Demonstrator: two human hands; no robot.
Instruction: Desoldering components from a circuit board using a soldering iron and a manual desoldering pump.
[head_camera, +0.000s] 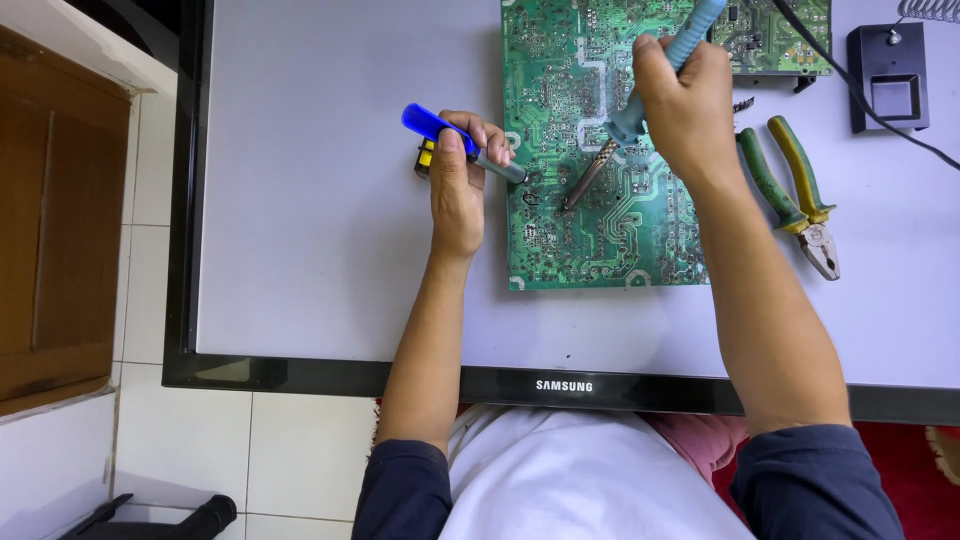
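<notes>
I am gripping a soldering iron (640, 100) by its light-blue handle in my right hand (685, 105), its long axis slanting from far right down to near left so the tip is touching the green circuit board (590, 240) lying on the desk (320, 250). My left hand (458, 180) is clenching a blue desoldering pump (455, 140) just left of that spot, its nozzle pointing right toward the iron's tip and resting at the board's left edge, so the left hand is sitting nearer the joint. Green-handled pliers (790, 190) are lying to the right of the board, apart from both hands.
</notes>
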